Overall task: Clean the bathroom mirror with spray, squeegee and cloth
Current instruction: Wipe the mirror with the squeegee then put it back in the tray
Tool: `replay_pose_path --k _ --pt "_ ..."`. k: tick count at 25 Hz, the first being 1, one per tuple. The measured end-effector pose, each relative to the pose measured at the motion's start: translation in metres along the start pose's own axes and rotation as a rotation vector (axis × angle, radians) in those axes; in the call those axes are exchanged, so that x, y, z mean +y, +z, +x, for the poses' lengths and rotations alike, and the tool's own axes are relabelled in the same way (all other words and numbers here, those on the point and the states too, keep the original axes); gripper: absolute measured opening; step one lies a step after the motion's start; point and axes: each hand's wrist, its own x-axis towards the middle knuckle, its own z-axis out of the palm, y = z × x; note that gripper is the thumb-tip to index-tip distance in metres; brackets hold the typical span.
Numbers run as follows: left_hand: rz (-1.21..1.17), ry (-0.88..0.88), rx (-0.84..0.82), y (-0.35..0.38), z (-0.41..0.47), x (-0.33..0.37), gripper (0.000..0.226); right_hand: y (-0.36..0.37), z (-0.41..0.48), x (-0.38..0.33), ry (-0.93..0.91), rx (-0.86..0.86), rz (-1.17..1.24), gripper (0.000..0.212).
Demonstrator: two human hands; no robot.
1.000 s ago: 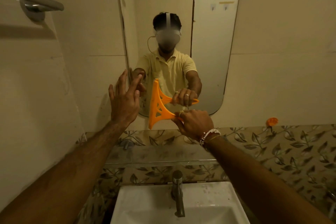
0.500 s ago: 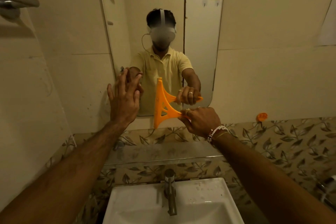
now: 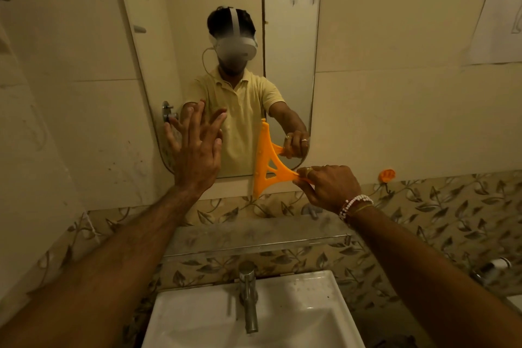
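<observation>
Since earlier: squeegee (image 3: 267, 162) now sits toward the mirror's lower right, its blade running past the bottom edge onto the wall; a second ago it stood nearer the lower middle of the glass.
Right fingers (image 3: 306, 178): pressed together, pinching the thin end of the orange handle, likely so the wrist can steer the blade sideways.
Right hand (image 3: 329, 186): knuckles up, level with the mirror's lower edge, a beaded bracelet (image 3: 354, 205) at the wrist.
Blade: upright, edge against the glass, set for a horizontal pull, as I judge it.
Left fingers (image 3: 197, 121): spread wide, holding nothing.
Left hand (image 3: 195, 152): palm toward the lower left of the mirror (image 3: 288, 37); contact with the glass cannot be told. It probably steadies the person.
Below: shelf (image 3: 254, 234), tap (image 3: 248, 294), sink (image 3: 296, 316).
Spray and cloth: neither is in view.
Stage: squeegee passes near the bottom, cloth wipe likely left.
</observation>
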Motion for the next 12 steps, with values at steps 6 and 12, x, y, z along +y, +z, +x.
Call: replay_pose_path --k 6,12 --pt "0.008 0.042 0.010 0.012 -0.001 0.017 0.058 -0.005 -0.022 0.029 0.050 0.001 -0.032 0.049" --pt "-0.023 0.061 0.002 0.017 -0.006 0.034 0.059 -0.010 -0.049 0.055 0.139 -0.015 -0.045 0.046"
